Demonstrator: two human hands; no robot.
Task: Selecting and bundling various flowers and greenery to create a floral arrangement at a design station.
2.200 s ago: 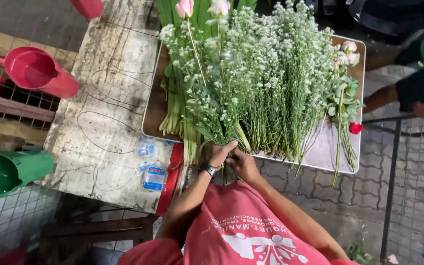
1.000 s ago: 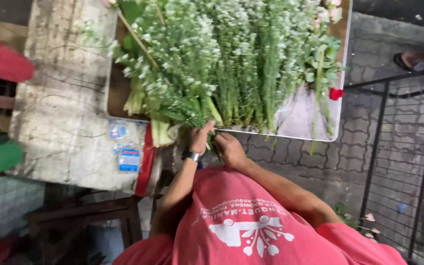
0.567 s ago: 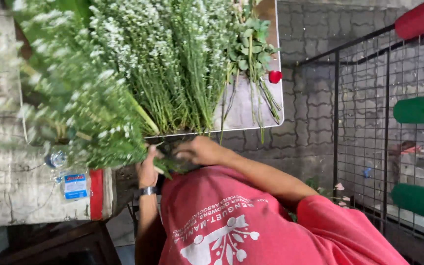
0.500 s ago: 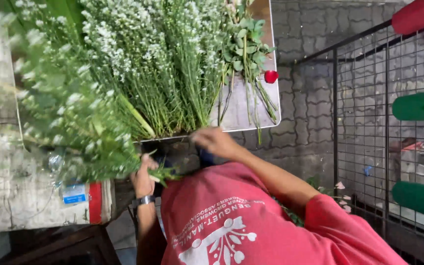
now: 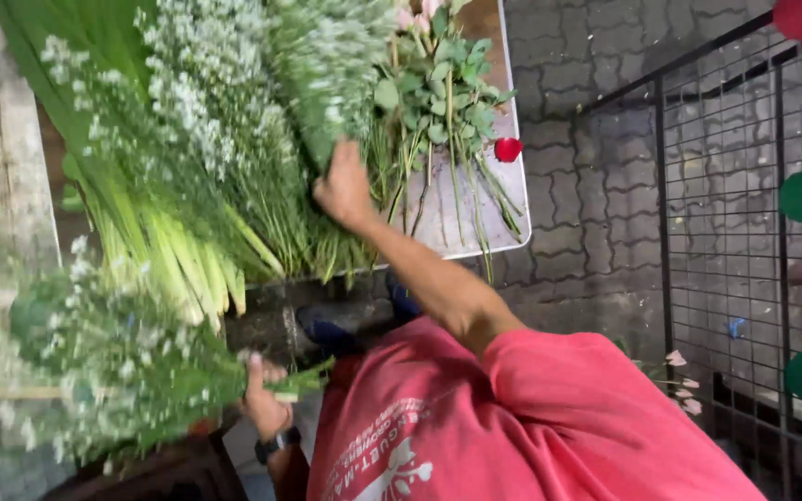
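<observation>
— So, we start with the big heap on the tray: the white-flowered stems lie fanned across it with their cut ends toward us, thick pale-green stalks on the left, and a few leafy rose stems on the right; where do we stand with our hands?

— Well, our right hand is up among the stem ends, at the seam between the white sprays and the roses; its fingers curl into the greenery, though we cannot tell whether they close on a stem or only part them; our left hand, with the wristwatch, is low and closed round the stalks of a gathered bunch of white flowers, which spreads out to our left.

— How do we judge the picking is best done?

— Gently, we think; we take stems low, near the cut ends, and draw them along their own length so the tiny heads do not snag; the bunch lies well apart from the right hand, below the tray's near edge; a red petal rests just beside the roses.
</observation>
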